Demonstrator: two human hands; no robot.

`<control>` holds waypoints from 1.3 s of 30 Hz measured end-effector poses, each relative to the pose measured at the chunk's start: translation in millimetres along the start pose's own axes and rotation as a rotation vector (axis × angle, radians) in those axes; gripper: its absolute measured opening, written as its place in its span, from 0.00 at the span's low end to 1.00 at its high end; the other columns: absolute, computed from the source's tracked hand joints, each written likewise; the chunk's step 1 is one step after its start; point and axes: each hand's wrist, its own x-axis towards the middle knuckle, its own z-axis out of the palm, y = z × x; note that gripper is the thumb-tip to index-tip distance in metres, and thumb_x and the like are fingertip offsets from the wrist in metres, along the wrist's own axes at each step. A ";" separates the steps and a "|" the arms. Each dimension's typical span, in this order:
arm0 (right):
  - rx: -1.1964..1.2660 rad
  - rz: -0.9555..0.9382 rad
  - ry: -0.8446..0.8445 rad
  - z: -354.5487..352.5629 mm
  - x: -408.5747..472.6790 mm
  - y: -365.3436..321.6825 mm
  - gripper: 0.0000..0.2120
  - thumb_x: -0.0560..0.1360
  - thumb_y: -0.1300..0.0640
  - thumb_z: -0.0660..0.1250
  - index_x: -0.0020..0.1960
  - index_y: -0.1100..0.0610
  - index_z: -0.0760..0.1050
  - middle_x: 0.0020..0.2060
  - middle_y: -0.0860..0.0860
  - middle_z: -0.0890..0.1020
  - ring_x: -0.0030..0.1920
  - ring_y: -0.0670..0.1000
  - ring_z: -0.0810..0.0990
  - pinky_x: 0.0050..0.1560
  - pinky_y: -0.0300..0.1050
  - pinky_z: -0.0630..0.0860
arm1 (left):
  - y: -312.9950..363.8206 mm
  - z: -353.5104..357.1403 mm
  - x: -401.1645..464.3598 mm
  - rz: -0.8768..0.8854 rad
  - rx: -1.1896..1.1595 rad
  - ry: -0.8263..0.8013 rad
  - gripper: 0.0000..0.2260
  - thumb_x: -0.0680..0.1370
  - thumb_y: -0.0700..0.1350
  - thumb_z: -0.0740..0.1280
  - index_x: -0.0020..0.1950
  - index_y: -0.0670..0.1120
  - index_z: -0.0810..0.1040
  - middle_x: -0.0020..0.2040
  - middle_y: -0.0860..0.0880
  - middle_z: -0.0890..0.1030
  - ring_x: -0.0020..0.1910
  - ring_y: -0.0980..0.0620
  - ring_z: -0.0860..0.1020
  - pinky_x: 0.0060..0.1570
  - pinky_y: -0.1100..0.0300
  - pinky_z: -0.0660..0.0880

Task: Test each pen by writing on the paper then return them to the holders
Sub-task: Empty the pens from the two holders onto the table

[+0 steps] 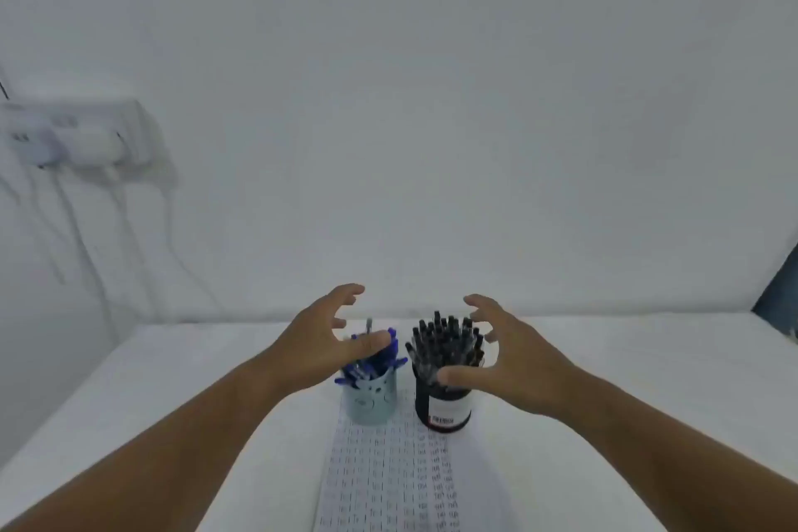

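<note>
1. Table (604, 402), white; paper (380, 471) lying along its middle, rows already written.
2. Left hand (319, 341), right hand (514, 363); both spread, empty, hovering.
3. Black holder (444, 406), blue holder (371, 397); standing on paper's far end.
4. Pens (444, 341); packed, so pinch one cap, lift straight.

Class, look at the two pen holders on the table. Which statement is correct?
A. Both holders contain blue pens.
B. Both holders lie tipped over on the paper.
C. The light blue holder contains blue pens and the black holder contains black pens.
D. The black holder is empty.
C: the light blue holder stands upright with blue pens, and the black holder beside it is packed with black pens.
</note>
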 end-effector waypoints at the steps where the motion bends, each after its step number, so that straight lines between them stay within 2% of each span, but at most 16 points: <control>1: 0.046 -0.006 0.004 8.1 2.6 6.5 0.56 0.56 0.27 0.77 0.76 0.34 0.51 0.72 0.40 0.68 0.69 0.47 0.71 0.68 0.49 0.70 | -7.4 7.7 1.5 0.007 -0.058 0.029 0.41 0.65 0.69 0.73 0.74 0.63 0.64 0.71 0.59 0.70 0.68 0.53 0.74 0.57 0.58 0.75; 4: 0.181 -0.048 0.047 39.9 10.0 31.8 0.60 0.57 0.38 0.83 0.76 0.31 0.46 0.63 0.33 0.71 0.66 0.43 0.73 0.66 0.45 0.71 | -39.6 33.2 1.3 0.037 -0.142 0.173 0.45 0.60 0.70 0.77 0.73 0.65 0.64 0.69 0.61 0.73 0.66 0.58 0.75 0.57 0.60 0.76; 6: 0.269 -0.083 0.154 62.6 14.6 46.0 0.61 0.57 0.44 0.85 0.75 0.30 0.47 0.61 0.30 0.71 0.63 0.39 0.75 0.65 0.44 0.73 | -57.9 50.7 -0.6 0.073 -0.207 0.254 0.44 0.60 0.63 0.80 0.72 0.67 0.63 0.68 0.63 0.73 0.65 0.60 0.75 0.54 0.66 0.75; 8: 0.321 -0.139 0.278 83.7 19.9 59.7 0.60 0.56 0.48 0.86 0.74 0.32 0.50 0.62 0.32 0.72 0.62 0.38 0.76 0.61 0.41 0.75 | -74.9 64.9 -0.7 0.098 -0.256 0.287 0.46 0.58 0.57 0.81 0.70 0.69 0.62 0.66 0.64 0.76 0.61 0.62 0.78 0.52 0.70 0.76; 10: 0.387 -0.160 0.347 101.5 24.5 72.5 0.59 0.57 0.49 0.86 0.75 0.34 0.51 0.61 0.34 0.76 0.60 0.38 0.77 0.57 0.39 0.75 | -93.8 77.0 1.5 0.090 -0.296 0.303 0.47 0.57 0.54 0.82 0.70 0.69 0.60 0.59 0.65 0.81 0.56 0.64 0.80 0.50 0.73 0.76; 13: 0.437 -0.192 0.359 116.5 28.7 84.6 0.52 0.58 0.51 0.85 0.74 0.40 0.59 0.57 0.33 0.79 0.55 0.37 0.80 0.47 0.37 0.80 | -115.5 89.8 2.1 0.081 -0.338 0.294 0.42 0.58 0.53 0.82 0.66 0.69 0.66 0.55 0.65 0.82 0.52 0.62 0.83 0.46 0.65 0.81; 16: 0.470 -0.215 0.324 117.5 33.9 89.0 0.35 0.58 0.49 0.82 0.63 0.46 0.73 0.51 0.37 0.84 0.51 0.40 0.84 0.43 0.31 0.78 | -126.2 95.7 2.6 0.102 -0.313 0.301 0.36 0.60 0.54 0.81 0.65 0.63 0.72 0.55 0.64 0.83 0.52 0.61 0.83 0.47 0.61 0.82; 18: 0.490 -0.228 0.320 118.3 36.1 92.5 0.31 0.59 0.48 0.81 0.59 0.46 0.75 0.50 0.38 0.85 0.50 0.40 0.84 0.43 0.30 0.78 | -127.5 96.3 7.1 0.112 -0.299 0.316 0.35 0.60 0.53 0.82 0.64 0.62 0.73 0.54 0.62 0.84 0.51 0.60 0.83 0.46 0.60 0.83; 23: 0.522 -0.275 0.329 122.8 42.2 99.4 0.34 0.59 0.43 0.81 0.63 0.45 0.75 0.54 0.43 0.85 0.55 0.46 0.84 0.56 0.48 0.80 | -134.4 97.1 12.9 0.153 -0.298 0.385 0.35 0.63 0.44 0.84 0.65 0.59 0.75 0.55 0.57 0.85 0.50 0.56 0.85 0.47 0.54 0.84; 28: 0.450 -0.303 0.393 118.3 31.0 87.0 0.32 0.61 0.43 0.80 0.62 0.45 0.76 0.53 0.40 0.85 0.52 0.41 0.84 0.49 0.39 0.79 | -122.1 86.7 3.4 0.255 -0.157 0.466 0.36 0.63 0.47 0.84 0.67 0.58 0.74 0.55 0.59 0.82 0.49 0.61 0.82 0.44 0.62 0.83; 30: 0.450 -0.286 0.427 118.3 25.7 77.9 0.32 0.60 0.43 0.81 0.62 0.45 0.76 0.51 0.40 0.85 0.49 0.39 0.84 0.48 0.37 0.79 | -116.6 76.5 -1.8 0.264 -0.152 0.510 0.35 0.62 0.47 0.85 0.66 0.58 0.75 0.54 0.59 0.82 0.48 0.61 0.82 0.43 0.62 0.82; 34: 0.362 -0.248 0.414 115.0 24.1 56.6 0.28 0.62 0.46 0.82 0.59 0.44 0.75 0.50 0.40 0.84 0.44 0.37 0.83 0.46 0.39 0.80 | -111.5 45.9 -15.4 0.258 -0.074 0.517 0.33 0.63 0.47 0.84 0.64 0.57 0.75 0.54 0.58 0.81 0.46 0.61 0.81 0.37 0.69 0.77; 37: 0.239 -0.278 0.385 116.4 20.6 30.7 0.29 0.62 0.46 0.83 0.59 0.43 0.75 0.49 0.40 0.83 0.43 0.35 0.82 0.43 0.35 0.77 | -120.2 12.7 -38.6 0.241 0.001 0.539 0.33 0.63 0.45 0.84 0.64 0.58 0.75 0.53 0.57 0.81 0.47 0.59 0.80 0.38 0.68 0.76; 39: 0.194 -0.301 0.362 123.7 21.4 12.0 0.29 0.61 0.46 0.83 0.58 0.42 0.75 0.48 0.40 0.83 0.44 0.38 0.83 0.44 0.37 0.78 | -134.2 -10.8 -56.3 0.213 0.076 0.551 0.32 0.63 0.45 0.84 0.62 0.59 0.75 0.52 0.57 0.81 0.46 0.58 0.81 0.41 0.63 0.79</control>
